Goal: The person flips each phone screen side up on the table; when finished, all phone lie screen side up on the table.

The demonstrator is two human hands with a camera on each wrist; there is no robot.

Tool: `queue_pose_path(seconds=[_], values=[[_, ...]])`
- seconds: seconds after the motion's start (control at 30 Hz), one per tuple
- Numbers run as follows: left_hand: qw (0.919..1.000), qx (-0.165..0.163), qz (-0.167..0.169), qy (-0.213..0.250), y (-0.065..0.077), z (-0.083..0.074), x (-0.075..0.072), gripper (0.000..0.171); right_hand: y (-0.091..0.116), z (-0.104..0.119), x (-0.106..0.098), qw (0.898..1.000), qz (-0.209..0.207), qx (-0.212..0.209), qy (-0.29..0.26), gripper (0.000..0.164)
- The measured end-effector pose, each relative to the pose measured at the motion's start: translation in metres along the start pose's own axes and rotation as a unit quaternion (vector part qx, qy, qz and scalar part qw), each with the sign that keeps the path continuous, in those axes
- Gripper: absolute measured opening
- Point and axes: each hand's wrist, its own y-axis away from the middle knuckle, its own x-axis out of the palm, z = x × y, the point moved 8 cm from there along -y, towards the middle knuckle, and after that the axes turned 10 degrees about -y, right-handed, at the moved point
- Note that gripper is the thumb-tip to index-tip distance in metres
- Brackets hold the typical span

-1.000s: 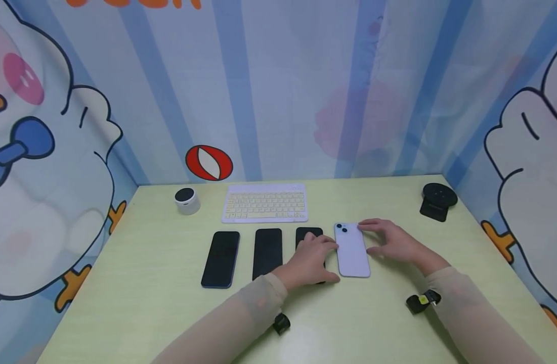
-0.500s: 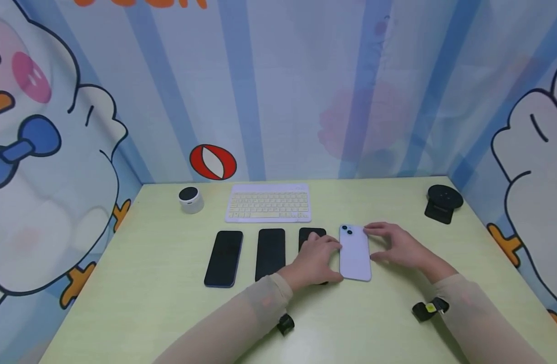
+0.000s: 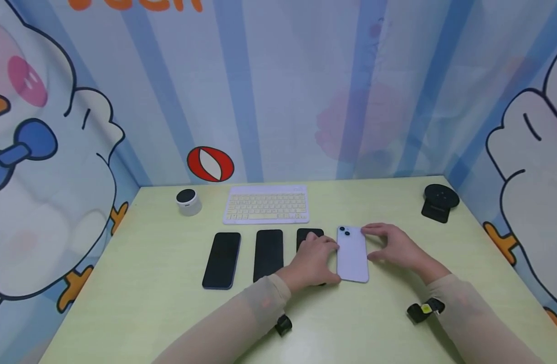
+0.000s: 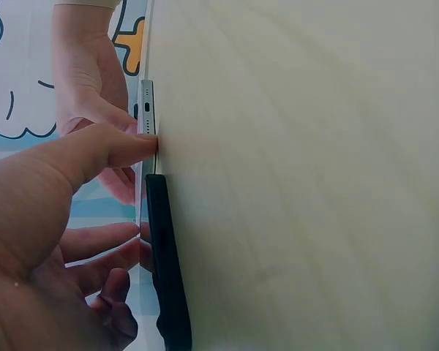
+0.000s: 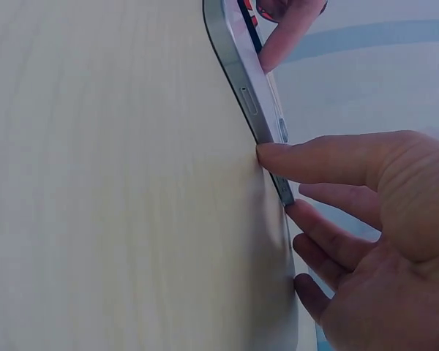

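A lavender phone (image 3: 352,258) lies on the table with its back and two camera lenses up. My left hand (image 3: 309,262) touches its left side, thumb at the near left corner and fingertips farther up the edge. Across from it, my right hand (image 3: 394,246) rests thumb and fingertips along the right edge; the right wrist view has the thumb against the phone's side (image 5: 249,91). Under my left hand a black phone (image 3: 309,236) is mostly hidden. Two more dark phones lie screen up to the left, a middle one (image 3: 268,253) and an outer one (image 3: 221,260).
Behind the phones lies a lavender keyboard (image 3: 266,205). A small white cylinder with a dark top (image 3: 188,203) stands at the back left. At the back right is a black round-topped stand (image 3: 440,202). A printed curtain (image 3: 287,101) borders the pale table (image 3: 169,263).
The lavender phone has turned slightly straighter and slid a little toward me. My right hand has come nearer with it. My left hand stays almost in place.
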Motion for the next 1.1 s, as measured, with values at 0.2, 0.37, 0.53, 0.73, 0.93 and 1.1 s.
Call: queue_pose_path(seconds=[0.2, 0.37, 0.53, 0.73, 0.93, 1.1], values=[[1.0, 0.001, -0.001, 0.0, 0.001, 0.001, -0.001, 0.073, -0.001, -0.001, 0.0, 1.0, -0.011, -0.004, -0.007, 0.07], [1.0, 0.004, 0.004, 0.002, 0.001, 0.002, -0.001, 0.072, 0.001, 0.004, -0.003, 1.0, -0.024, -0.017, 0.008, 0.071], [0.9998, 0.011, 0.006, 0.018, 0.002, 0.003, -0.002, 0.071, 0.006, 0.011, -0.008, 0.999, -0.032, -0.026, 0.011, 0.071], [0.9994, 0.02, 0.004, 0.027, 0.002, 0.002, -0.001, 0.072, 0.01, 0.015, -0.012, 0.999, -0.037, -0.03, 0.0, 0.072], [0.9991, 0.026, 0.006, 0.034, 0.0, 0.0, 0.0, 0.072, 0.013, 0.023, -0.015, 0.998, -0.039, -0.038, -0.011, 0.072], [0.998, 0.027, 0.01, 0.056, 0.0, -0.001, 0.001, 0.072, 0.014, 0.026, -0.016, 0.998, -0.041, -0.043, -0.016, 0.072]])
